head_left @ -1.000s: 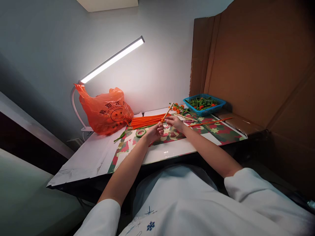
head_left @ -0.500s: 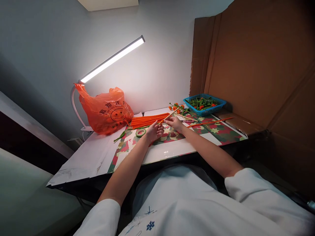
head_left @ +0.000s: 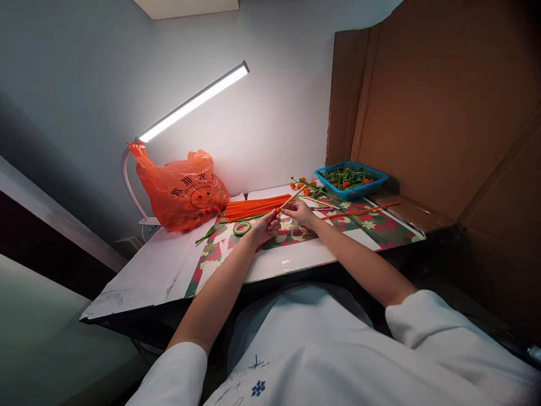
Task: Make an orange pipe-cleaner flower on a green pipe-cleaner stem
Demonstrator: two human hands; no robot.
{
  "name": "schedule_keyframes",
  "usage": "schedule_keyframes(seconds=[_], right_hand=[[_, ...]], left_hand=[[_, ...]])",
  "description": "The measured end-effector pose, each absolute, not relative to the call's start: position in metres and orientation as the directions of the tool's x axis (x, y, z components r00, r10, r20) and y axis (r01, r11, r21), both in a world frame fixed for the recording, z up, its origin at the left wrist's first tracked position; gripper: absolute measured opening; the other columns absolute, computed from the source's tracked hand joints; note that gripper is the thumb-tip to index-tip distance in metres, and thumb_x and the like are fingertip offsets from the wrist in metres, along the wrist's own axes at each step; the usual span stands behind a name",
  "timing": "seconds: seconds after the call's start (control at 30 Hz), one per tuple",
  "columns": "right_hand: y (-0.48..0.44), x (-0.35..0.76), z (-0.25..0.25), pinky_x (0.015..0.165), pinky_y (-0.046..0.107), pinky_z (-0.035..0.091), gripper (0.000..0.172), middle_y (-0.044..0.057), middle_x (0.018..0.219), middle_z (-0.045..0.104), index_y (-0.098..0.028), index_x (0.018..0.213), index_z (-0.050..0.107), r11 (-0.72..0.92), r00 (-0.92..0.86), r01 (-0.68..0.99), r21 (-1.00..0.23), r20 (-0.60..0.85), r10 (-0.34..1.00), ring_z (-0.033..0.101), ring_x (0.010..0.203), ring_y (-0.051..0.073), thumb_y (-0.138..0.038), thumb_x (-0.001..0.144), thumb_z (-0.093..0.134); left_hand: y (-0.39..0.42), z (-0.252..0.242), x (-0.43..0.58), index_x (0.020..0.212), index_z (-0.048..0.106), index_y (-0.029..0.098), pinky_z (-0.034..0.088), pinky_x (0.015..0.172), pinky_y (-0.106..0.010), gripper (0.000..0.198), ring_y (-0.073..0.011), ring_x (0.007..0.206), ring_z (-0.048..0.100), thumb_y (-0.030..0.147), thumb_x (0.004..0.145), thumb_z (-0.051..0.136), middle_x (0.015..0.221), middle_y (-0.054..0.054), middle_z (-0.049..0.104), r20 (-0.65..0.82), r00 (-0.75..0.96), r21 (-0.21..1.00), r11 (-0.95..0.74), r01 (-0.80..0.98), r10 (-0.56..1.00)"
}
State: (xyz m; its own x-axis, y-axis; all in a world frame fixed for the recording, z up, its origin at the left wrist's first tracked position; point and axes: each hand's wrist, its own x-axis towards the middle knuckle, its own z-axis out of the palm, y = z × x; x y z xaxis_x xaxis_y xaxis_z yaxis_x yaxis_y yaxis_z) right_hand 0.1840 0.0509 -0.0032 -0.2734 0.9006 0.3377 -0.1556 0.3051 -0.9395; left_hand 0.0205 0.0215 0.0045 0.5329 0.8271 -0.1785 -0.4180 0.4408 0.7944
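My left hand (head_left: 267,227) and my right hand (head_left: 299,212) meet over the patterned mat (head_left: 380,225) on the desk. Together they pinch a thin wooden stick (head_left: 292,198) that slants up and to the right, with a bit of orange at its lower end between my fingertips. Both hands are closed around it. A bundle of orange pipe cleaners (head_left: 253,207) lies just behind my hands. A roll of green tape (head_left: 242,228) sits left of my left hand.
An orange plastic bag (head_left: 181,189) stands at the back left under a lit desk lamp (head_left: 192,103). A blue basket (head_left: 350,179) of green and orange pieces sits at the back right. Cardboard panels (head_left: 435,107) wall the right side. Small orange flowers (head_left: 303,185) and loose sticks (head_left: 361,211) lie nearby.
The stick has tilted lower, from steeply raised to a flatter slant. My left fingers opened briefly and have closed on its end again.
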Motion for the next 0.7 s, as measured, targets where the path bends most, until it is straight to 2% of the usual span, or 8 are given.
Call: schedule_keyframes(seconds=[0.2,0.33,0.4,0.5,0.6,0.7], right_hand=[[0.054,0.184,-0.005,0.074,0.031,0.049,0.033,0.006,0.076,0.072,-0.014,0.075,0.073,0.304,-0.293,-0.16,-0.939,0.339,0.894,0.064,0.077,0.018,-0.038,0.054,0.079],[0.054,0.186,-0.006,0.068,0.029,0.048,0.032,0.005,0.072,0.07,-0.014,0.074,0.072,0.34,-0.312,-0.115,-0.933,0.359,0.88,0.062,0.071,0.016,-0.038,0.054,0.078],[0.052,0.188,-0.005,0.062,0.028,0.045,0.028,0.003,0.067,0.068,-0.014,0.071,0.072,0.391,-0.34,-0.034,-0.92,0.379,0.861,0.058,0.065,0.014,-0.038,0.056,0.076],[0.048,0.191,-0.002,0.056,0.026,0.04,0.027,0.002,0.062,0.064,-0.014,0.068,0.071,0.439,-0.394,0.067,-0.896,0.38,0.837,0.052,0.06,0.012,-0.039,0.059,0.074],[0.047,0.193,0.002,0.054,0.025,0.037,0.032,0.001,0.06,0.061,-0.013,0.073,0.071,0.432,-0.418,0.101,-0.896,0.356,0.836,0.048,0.057,0.011,-0.043,0.06,0.073],[0.047,0.196,0.005,0.053,0.024,0.035,0.039,0.0,0.062,0.06,-0.012,0.079,0.072,0.407,-0.472,0.129,-0.904,0.304,0.827,0.047,0.057,0.01,-0.047,0.062,0.073]], left_hand=[[0.022,0.006,0.02,0.066,0.05,0.013,0.019,0.033,-0.013,0.035,-0.0028,0.035,0.027,0.034,0.094,0.046,0.048,0.007,0.029,-0.2,0.543,0.789,0.462,-0.404,0.816],[0.023,0.005,0.02,0.07,0.051,0.013,0.021,0.034,-0.014,0.029,-0.003,0.036,0.029,0.034,0.089,0.053,0.05,0.006,0.034,-0.21,0.546,0.822,0.449,-0.351,0.811],[0.023,0.004,0.02,0.073,0.053,0.013,0.022,0.034,-0.015,0.027,-0.0032,0.037,0.029,0.035,0.087,0.057,0.052,0.006,0.037,-0.206,0.526,0.86,0.409,-0.305,0.825],[0.024,0.003,0.02,0.068,0.049,0.015,0.019,0.035,-0.015,0.031,-0.0028,0.037,0.025,0.038,0.081,0.065,0.05,0.008,0.03,-0.168,0.501,0.91,0.329,-0.252,0.849],[0.023,0.004,0.019,0.064,0.044,0.017,0.016,0.035,-0.015,0.036,-0.0025,0.037,0.019,0.04,0.078,0.068,0.049,0.01,0.023,-0.131,0.482,0.943,0.258,-0.209,0.866],[0.023,0.004,0.018,0.062,0.041,0.018,0.014,0.036,-0.016,0.038,-0.0033,0.039,0.016,0.043,0.079,0.064,0.05,0.009,0.023,-0.095,0.445,0.967,0.188,-0.171,0.89]])
